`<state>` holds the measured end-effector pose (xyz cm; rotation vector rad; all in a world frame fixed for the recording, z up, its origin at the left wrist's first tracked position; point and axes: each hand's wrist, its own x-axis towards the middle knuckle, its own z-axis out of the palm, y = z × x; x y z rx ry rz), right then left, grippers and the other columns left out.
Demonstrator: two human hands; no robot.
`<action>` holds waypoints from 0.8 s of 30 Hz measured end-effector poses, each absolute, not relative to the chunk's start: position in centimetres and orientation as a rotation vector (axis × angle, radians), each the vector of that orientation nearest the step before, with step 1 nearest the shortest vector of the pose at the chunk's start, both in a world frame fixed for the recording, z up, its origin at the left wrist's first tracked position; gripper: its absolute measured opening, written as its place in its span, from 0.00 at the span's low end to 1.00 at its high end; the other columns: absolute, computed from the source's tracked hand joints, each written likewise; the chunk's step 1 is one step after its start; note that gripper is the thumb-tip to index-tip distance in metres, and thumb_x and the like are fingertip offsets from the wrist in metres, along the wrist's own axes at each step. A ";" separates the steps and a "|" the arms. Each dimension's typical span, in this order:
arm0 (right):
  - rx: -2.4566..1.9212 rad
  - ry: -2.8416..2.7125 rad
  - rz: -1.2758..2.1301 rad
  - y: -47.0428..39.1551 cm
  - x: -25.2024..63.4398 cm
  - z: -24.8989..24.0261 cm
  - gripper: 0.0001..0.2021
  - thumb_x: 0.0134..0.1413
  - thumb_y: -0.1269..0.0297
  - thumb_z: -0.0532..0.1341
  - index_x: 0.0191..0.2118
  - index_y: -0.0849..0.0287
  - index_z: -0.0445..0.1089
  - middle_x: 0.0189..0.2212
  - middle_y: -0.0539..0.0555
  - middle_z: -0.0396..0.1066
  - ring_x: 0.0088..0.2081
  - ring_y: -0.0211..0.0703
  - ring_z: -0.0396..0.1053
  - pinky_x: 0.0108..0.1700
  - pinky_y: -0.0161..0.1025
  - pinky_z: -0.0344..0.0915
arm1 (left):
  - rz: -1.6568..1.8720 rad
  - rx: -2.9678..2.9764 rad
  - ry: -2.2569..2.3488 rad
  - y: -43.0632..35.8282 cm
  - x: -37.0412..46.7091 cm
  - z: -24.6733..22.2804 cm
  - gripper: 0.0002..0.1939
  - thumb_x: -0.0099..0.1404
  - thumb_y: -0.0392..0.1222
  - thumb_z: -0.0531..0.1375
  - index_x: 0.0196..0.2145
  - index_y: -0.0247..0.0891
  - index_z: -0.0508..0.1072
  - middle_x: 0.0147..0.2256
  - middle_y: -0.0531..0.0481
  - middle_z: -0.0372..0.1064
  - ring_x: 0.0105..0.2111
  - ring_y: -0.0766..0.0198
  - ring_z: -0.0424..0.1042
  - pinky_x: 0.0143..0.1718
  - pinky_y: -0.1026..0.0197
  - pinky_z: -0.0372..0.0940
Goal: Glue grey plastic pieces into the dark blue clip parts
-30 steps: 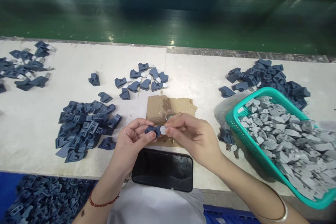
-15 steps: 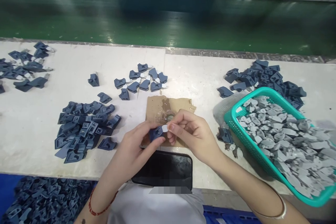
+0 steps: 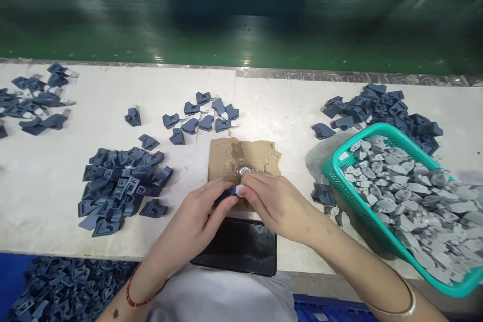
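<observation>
Between thumb and fingers, my left hand (image 3: 206, 209) grips a dark blue plastic part (image 3: 225, 193), mostly covered by the fingers. My right hand (image 3: 275, 204) pinches a small light grey plastic piece (image 3: 239, 190) at the right end of the blue part; the two pieces meet there. Both hands are over a brown cardboard piece (image 3: 222, 158) with a wet-looking stain and a small round metal object (image 3: 245, 170). A black phone (image 3: 241, 251) lies just below the hands.
A teal basket (image 3: 362, 211) full of grey pieces stands at right. Piles of blue parts lie at left (image 3: 124, 183) and back right (image 3: 377, 108). Several blue parts with grey tips (image 3: 206, 122) lie mid-table. A green conveyor belt (image 3: 234, 30) runs behind.
My right hand has turned, its fingers closing over the grey piece and pressing nearer the blue part. My left hand keeps its grip almost in place.
</observation>
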<state>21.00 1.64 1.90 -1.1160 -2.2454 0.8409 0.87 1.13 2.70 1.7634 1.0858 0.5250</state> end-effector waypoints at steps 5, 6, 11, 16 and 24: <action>-1.118 -2.224 0.921 1.8 21.1 2.0 0.16 0.75 0.65 0.46 0.31 0.55 0.55 0.25 0.47 0.59 0.26 0.38 0.59 0.30 0.36 0.56 | 0.513 1.775 1.060 1.2 0.8 2.8 0.10 0.77 0.42 0.52 0.42 0.39 0.72 0.38 0.50 0.75 0.37 0.63 0.73 0.38 0.65 0.63; -1.110 -2.225 0.912 1.8 21.1 2.0 0.16 0.75 0.65 0.46 0.31 0.55 0.55 0.25 0.47 0.59 0.26 0.38 0.59 0.30 0.36 0.56 | 0.517 1.761 1.060 1.2 0.8 2.8 0.10 0.77 0.42 0.52 0.43 0.39 0.72 0.38 0.50 0.75 0.37 0.62 0.74 0.38 0.65 0.63; -1.062 -2.155 0.856 1.7 21.0 2.2 0.17 0.75 0.63 0.47 0.30 0.55 0.55 0.24 0.47 0.59 0.26 0.37 0.58 0.29 0.36 0.55 | 0.557 1.582 1.031 1.1 1.0 2.8 0.12 0.77 0.45 0.52 0.42 0.40 0.73 0.37 0.50 0.74 0.37 0.61 0.73 0.38 0.64 0.64; -1.017 -1.923 1.058 1.4 21.2 2.6 0.21 0.75 0.62 0.48 0.25 0.55 0.57 0.20 0.47 0.60 0.23 0.34 0.57 0.27 0.36 0.55 | 0.494 1.435 0.963 0.9 0.7 3.5 0.11 0.75 0.48 0.55 0.46 0.43 0.75 0.40 0.49 0.75 0.39 0.60 0.73 0.40 0.64 0.66; -1.110 -1.969 1.030 1.5 21.6 2.9 0.22 0.74 0.58 0.50 0.25 0.56 0.57 0.20 0.46 0.57 0.23 0.34 0.57 0.28 0.34 0.53 | 0.451 1.689 1.060 0.2 0.7 3.9 0.11 0.76 0.44 0.54 0.50 0.43 0.74 0.36 0.51 0.75 0.34 0.61 0.73 0.36 0.65 0.63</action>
